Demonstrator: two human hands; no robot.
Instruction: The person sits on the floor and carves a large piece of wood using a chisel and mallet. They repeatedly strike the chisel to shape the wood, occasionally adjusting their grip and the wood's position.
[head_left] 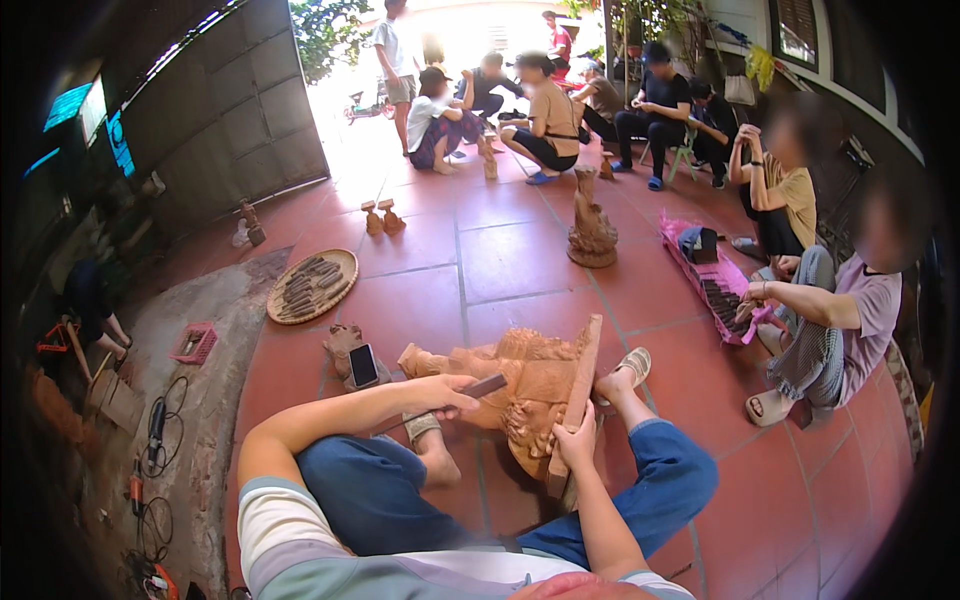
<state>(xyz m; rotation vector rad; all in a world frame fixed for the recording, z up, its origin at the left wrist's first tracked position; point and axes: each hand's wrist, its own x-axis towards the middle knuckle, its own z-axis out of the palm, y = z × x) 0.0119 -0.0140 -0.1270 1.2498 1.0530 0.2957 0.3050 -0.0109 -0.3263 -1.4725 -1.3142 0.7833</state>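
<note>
A large carved wooden statue [500, 365] lies on its side on the floor between my legs, its flat base slab [575, 400] turned to the right. My left hand [455, 395] is closed round a slim tool with a dark blocky handle [485, 387]; a thin shaft runs back from it toward my left knee. The tool looks like a carving chisel, and I cannot tell whether it touches the wood. My right hand [577, 442] grips the near edge of the base slab, thumb on top. Its other fingers are partly hidden.
A phone [363, 365] rests on a small carved piece left of the statue. Beyond are a woven tray [350, 262] of chisels, two small carvings [382, 218] and an upright statue [591, 225]. A pink sheet [735, 318] with tools lies right, beside seated people. Power tools [157, 425] and cords lie left.
</note>
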